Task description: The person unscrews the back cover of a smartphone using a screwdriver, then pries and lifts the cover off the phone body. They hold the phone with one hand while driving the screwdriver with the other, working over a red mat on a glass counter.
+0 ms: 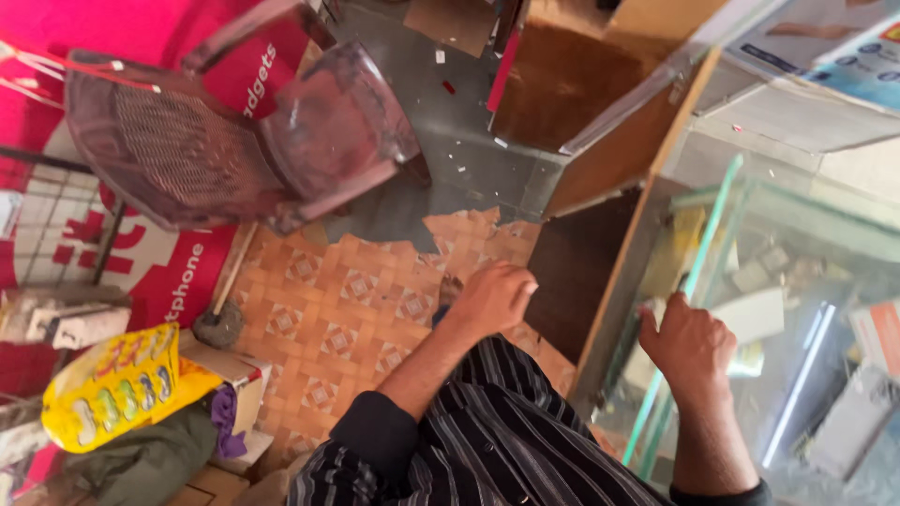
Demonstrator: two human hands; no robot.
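My left hand (492, 300) hangs over the patterned orange floor (337, 319) beside the wooden side of a display counter (609, 309). Its fingers are curled in a loose fist with nothing visible in them. My right hand (692, 349) is at the counter's glass, its fingers curled around the green edge of a glass pane (714, 220) and the thumb out to the left. Both forearms come up from the bottom, with dark striped sleeves (487, 440). Behind the glass lie several small boxes and packets (750, 314), blurred.
A purple plastic chair (234, 141) stands at upper left before a red banner (169, 272). A yellow packet (112, 384) lies on a cardboard box (239, 375) at lower left. Bare grey concrete (459, 141) shows beyond the torn floor covering. Brown boards (562, 84) lean at top centre.
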